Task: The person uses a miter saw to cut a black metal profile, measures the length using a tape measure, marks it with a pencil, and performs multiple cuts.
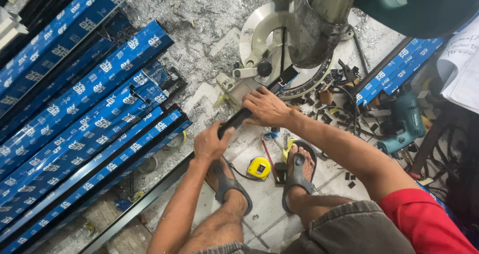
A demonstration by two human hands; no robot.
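A long black metal profile (149, 196) runs from the lower left up onto the base of a mitre saw (294, 29). My left hand (212, 143) is wrapped around the profile near its middle. Further up the bar my right hand (267, 107) presses it down against the saw's fence, just left of the blade housing. The profile's far end (285, 77) lies under the saw head. I squat with both sandalled feet on the tiled floor, a yellow tape measure (259, 167) between them.
Several long profiles in blue printed film (85, 114) lie stacked on the left. Metal shavings cover the floor by the saw. A teal power drill (404, 122), black offcuts and cables sit at right, with more blue-wrapped profiles (399, 67) and white paper (461, 67).
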